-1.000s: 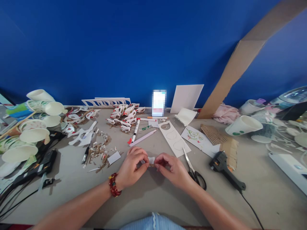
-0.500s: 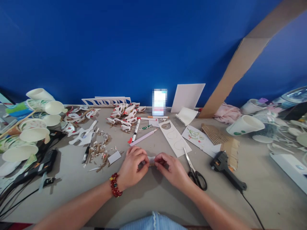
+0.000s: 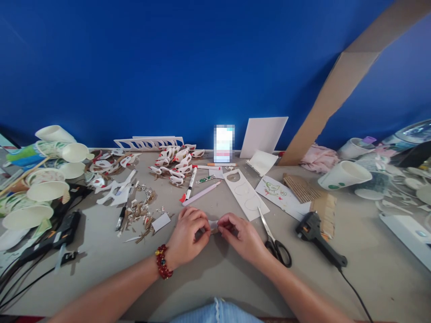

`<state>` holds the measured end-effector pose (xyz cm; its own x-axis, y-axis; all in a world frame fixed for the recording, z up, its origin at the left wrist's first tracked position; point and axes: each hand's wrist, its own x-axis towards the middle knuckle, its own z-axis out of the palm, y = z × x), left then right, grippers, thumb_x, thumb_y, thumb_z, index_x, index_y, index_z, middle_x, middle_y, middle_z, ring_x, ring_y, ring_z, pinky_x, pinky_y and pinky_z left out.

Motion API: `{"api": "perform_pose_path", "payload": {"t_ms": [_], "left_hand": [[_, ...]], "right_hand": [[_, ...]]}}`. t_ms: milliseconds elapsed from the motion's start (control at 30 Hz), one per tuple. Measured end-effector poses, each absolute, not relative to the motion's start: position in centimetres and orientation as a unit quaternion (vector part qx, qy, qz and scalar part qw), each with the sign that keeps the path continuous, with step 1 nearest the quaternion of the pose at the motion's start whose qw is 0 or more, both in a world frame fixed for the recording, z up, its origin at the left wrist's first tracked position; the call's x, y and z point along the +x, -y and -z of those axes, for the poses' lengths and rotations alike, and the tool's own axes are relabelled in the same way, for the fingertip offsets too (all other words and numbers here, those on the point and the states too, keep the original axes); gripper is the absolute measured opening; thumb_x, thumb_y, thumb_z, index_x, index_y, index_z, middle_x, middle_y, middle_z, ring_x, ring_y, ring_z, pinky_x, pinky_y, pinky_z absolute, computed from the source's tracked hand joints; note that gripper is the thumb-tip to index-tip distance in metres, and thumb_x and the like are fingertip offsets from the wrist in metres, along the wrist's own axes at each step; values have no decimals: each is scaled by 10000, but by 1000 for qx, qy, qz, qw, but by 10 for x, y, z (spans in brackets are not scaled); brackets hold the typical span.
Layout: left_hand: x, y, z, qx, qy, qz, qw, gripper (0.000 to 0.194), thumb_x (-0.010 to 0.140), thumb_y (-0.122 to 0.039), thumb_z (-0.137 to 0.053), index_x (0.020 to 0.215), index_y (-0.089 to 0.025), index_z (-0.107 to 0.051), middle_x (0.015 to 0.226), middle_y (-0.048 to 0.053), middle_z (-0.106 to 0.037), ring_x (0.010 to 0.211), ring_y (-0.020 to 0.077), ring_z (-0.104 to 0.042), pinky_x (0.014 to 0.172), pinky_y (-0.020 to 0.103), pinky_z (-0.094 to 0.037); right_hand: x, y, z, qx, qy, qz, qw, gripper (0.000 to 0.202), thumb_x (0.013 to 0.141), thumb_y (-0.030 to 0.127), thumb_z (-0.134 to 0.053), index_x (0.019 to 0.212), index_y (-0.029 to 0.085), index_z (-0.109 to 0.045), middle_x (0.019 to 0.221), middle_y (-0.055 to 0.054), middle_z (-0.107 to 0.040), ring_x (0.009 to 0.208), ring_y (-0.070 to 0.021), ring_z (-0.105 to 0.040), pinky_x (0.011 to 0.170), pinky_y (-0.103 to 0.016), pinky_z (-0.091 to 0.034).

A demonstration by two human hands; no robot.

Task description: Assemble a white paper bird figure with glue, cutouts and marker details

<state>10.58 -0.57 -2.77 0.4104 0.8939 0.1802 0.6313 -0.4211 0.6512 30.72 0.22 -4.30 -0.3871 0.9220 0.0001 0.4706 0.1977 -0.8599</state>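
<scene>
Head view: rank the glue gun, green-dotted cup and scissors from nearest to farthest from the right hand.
1. Scissors: just to the right of the right hand.
2. Glue gun: farther right, past the scissors.
3. Green-dotted cup: farthest, to the right and closer to the wall.

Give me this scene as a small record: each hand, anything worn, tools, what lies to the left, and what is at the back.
Left hand: pinching a small white piece, mostly hidden
Right hand: pinching the same piece from the other side
Worn: red bead bracelet, left wrist
Tools: black-handled scissors, tips on a white card with drawn outlines; glue gun farther right
Left side: paper cups lying sideways; paper scraps
Back: lit phone, screen blurred; blue wall
</scene>
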Motion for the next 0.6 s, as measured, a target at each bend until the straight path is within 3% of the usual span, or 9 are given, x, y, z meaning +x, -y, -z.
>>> {"api": "perform_pose_path", "payload": {"t_ms": [400,600], "left_hand": [[107,5,29,807,-475,-254,241,101,800,-116,-561,787,-212,-589,892,20,-632,927,212,-541,903,391,-395],[106,7,26,830,-456,-244,208,109,826,-148,-572,900,-225,-596,947,21,-643,1007,230,-523,1038,464,-300]], "right_hand": [[308,-3,41,-482,723,-411,277,86,882,177,-519,890,213,-596,784,-12,-661,720,-162,-623,657,-251,-465],[309,-4,46,-483,678,-471,291,62,879,222,-541,881,209,-602,742,4,-636,673,-147,-607,623,-242,-463]]}}
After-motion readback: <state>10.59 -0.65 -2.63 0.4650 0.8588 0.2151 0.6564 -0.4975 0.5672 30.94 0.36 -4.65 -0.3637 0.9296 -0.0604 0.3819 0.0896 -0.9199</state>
